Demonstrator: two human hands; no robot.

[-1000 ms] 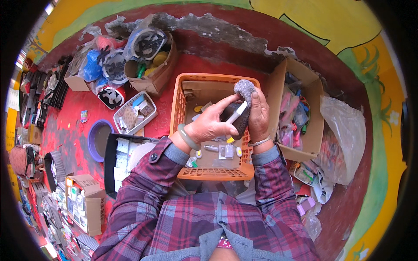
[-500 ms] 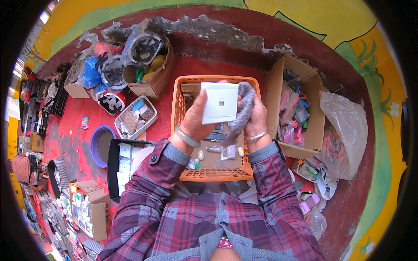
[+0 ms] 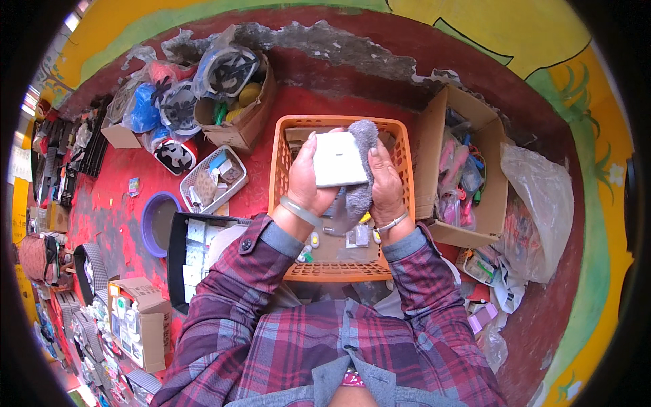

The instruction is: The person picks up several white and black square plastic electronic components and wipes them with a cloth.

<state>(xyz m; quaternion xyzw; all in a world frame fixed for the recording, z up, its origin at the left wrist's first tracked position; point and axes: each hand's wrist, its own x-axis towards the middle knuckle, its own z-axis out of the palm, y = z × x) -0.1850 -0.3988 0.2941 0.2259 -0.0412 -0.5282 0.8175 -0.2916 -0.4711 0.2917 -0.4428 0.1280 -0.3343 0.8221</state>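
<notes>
Plate (image 3: 337, 164), white and squarish, gripped by left hand (image 3: 308, 186) above orange basket (image 3: 339, 272); fuzzy grey cloth (image 3: 361, 197) held in right hand (image 3: 388, 187), bunched up against plate's right edge; few small plastic bits (image 3: 314, 239) seen in basket below

No word or number can be read with certainty. Dark printed characters are borne in an upright column on the side of the cardboard box (image 3: 156, 334) at the lower left, but they are turned sideways and blurred. Pale labels are carried by the bottles (image 3: 127, 316) inside it, with print too small to be made out. The small packet (image 3: 134, 187) on the red floor is covered in coloured print, likewise too small. Faint lines are shown on the white sheet (image 3: 22, 164) at the far left; whether they are writing cannot be told, blurred as they are near the rim.
</notes>
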